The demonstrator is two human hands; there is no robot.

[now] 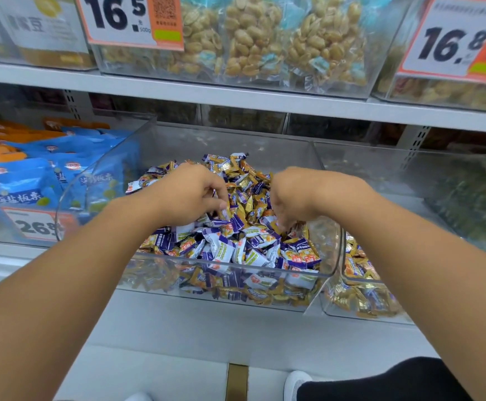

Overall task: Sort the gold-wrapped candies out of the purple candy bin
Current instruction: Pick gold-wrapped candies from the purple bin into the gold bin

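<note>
- Blue snack packets (30,180): stacked in the bin at far left, with a price tag (34,225) on its front; well apart from the sorting and no hindrance.
- Left hand (188,195): fingers curled down into the candy heap, apparently pinching a gold candy (226,210) at the fingertips; the grip itself is partly hidden.
- Purple candy bin (221,277): clear plastic, holding a mixed heap. Purple-and-white candies (221,250) dominate the front; many gold-wrapped candies (253,180) remain toward the back and under the front wall. Judged from this, sorting is far from finished.
- Right hand (289,198): fingers curled into the heap just beside the left hand; whether it holds a candy cannot be told, as the fingertips are buried.
- Neighbouring bin (360,299): at right, touching the purple bin, filled mostly with gold candies; the likely destination.
- Obstacles: gold pieces lie interleaved with and beneath purple ones, so each likely needs digging out; the upper shelf (236,94) with peanut bags (264,39) overhangs the back of the bin.
</note>
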